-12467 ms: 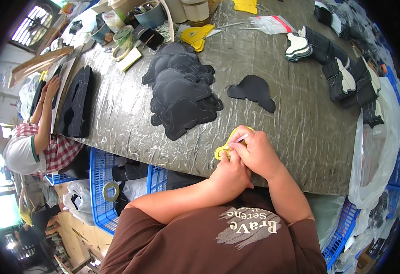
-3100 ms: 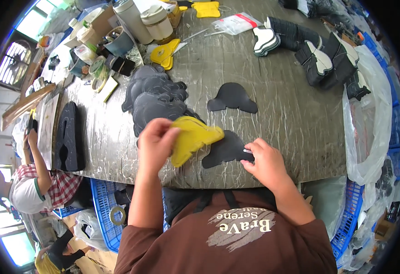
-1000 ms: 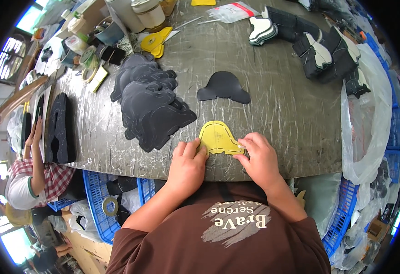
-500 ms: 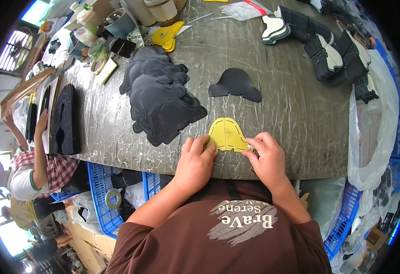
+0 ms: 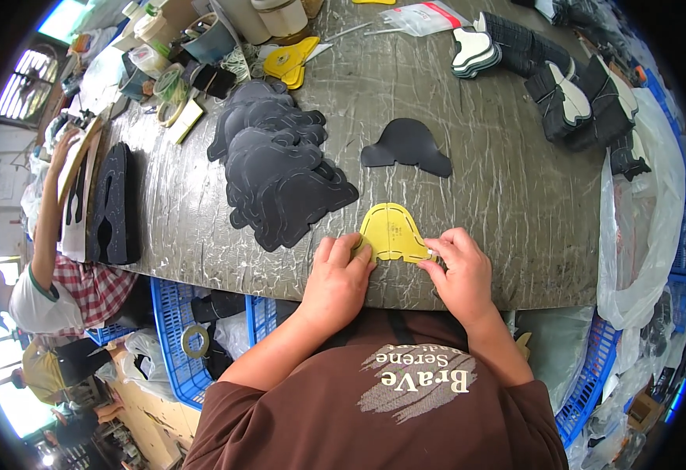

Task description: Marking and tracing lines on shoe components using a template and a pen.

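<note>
A yellow template (image 5: 390,229) with a domed top and dark dashed slots along its rim lies flat near the table's front edge. My left hand (image 5: 339,274) grips and presses its lower left edge, fingers curled and thumb against it. At the lower right edge, my right hand (image 5: 460,270) is closed in a pinch around a small whitish thing, mostly hidden by the fingers. Beyond the template lies a single black cut piece (image 5: 407,145) of similar shape. Left of it, several more black pieces (image 5: 280,172) overlap in a long fanned pile.
Tied black bundles with white pieces (image 5: 566,98) sit at the far right, beside a clear plastic bag (image 5: 640,211). Yellow templates (image 5: 289,61), tubs and tape fill the far left. Blue crates (image 5: 178,337) stand below the edge. A co-worker (image 5: 61,290) stands at the left.
My hands and the yellow template stay nearly in place, with a slight shift of the view. At the left, the co-worker's arm has moved farther away, up along the board.
</note>
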`<action>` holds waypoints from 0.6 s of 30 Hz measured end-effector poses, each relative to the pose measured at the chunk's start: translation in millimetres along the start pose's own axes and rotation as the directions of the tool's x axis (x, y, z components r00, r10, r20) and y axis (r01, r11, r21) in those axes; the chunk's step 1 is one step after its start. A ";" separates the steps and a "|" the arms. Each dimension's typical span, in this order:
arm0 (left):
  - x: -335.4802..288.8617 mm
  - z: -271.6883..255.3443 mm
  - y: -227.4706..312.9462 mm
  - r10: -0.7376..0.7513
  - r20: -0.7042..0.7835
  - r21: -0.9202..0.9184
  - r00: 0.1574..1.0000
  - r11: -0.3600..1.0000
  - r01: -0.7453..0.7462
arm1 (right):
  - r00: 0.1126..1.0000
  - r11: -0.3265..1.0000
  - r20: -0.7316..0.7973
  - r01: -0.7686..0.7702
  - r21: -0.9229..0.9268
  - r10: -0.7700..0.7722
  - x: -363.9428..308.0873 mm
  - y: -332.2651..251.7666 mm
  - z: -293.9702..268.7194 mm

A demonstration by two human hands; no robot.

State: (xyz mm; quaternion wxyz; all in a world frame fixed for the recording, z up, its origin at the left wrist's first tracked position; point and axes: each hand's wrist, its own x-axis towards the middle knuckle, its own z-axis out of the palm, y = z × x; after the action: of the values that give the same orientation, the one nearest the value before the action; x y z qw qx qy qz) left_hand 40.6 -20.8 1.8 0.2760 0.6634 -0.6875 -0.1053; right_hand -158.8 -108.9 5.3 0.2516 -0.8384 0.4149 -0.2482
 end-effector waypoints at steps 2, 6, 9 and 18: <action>1.1 -0.1 1.1 0.006 0.012 0.019 1.000 1.000 -0.006 | 1.000 1.000 0.003 -0.003 0.002 0.003 -0.2 0.1 0.0; 5.2 0.7 5.4 0.061 0.162 0.138 0.985 0.987 -0.084 | 1.000 1.000 -0.010 0.015 -0.017 -0.015 -0.4 -0.2 0.3; 10.9 -1.7 17.7 0.102 0.308 0.221 0.946 0.959 -0.176 | 1.000 0.999 -0.004 0.014 -0.029 -0.014 0.1 -2.4 -1.2; 8.6 10.4 35.6 0.126 0.391 0.504 0.912 0.799 -0.327 | 0.988 0.985 -0.099 0.132 0.110 -0.122 38.3 -7.1 -13.4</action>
State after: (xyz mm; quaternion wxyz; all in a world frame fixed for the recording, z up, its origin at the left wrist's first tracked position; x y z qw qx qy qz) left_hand 5.1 -28.0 13.4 -0.0415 0.5981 -0.8000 0.0226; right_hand -142.7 -139.6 27.7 0.2643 -0.8348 0.3565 -0.3259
